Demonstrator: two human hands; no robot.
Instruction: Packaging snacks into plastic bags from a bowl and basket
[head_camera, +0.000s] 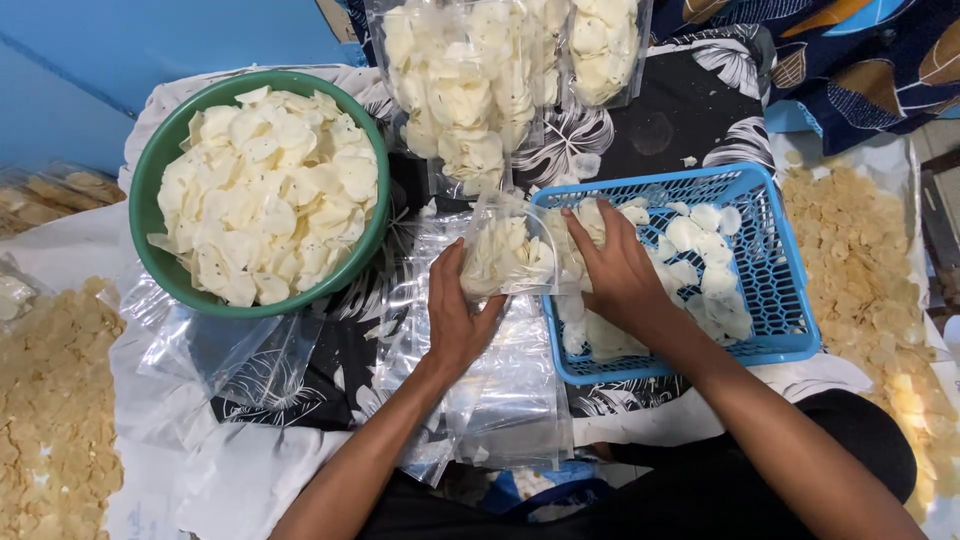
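1. The left hand (460, 310) grips a clear bag (505, 255) from below, fingers curled around its lower end, thumb on the near side. The bag lies on its side, its mouth turned toward the blue basket (770, 300), and is partly filled with pale chips.
2. The right hand (615, 275) lies palm down at the bag's mouth, over the left part of the basket. Its fingers are loosely spread and bent over a clutch of white chips (700, 260); whether they actually pinch any chips cannot be told, since the palm hides them.
3. The basket is a mesh-sided plastic tray, tilted a little, with white chips scattered thinly across its floor. The bag's open end touches or overlaps its left rim.
4. A green bowl (150, 180) stands to the left, well apart from both hands, heaped with the same white chips.
5. A stack of empty bags (510, 390) lies flat under the left forearm, between the bowl and the basket.
6. Two filled bags (470, 80) lie at the top, just beyond the held bag, packed tight with chips.
7. Yellowish chips (860, 260) are spread on white sheeting to the right of the basket; another such heap (50, 420) lies at the lower left.
8. Everything rests on a dark cloth (680, 110) with a white leaf print.
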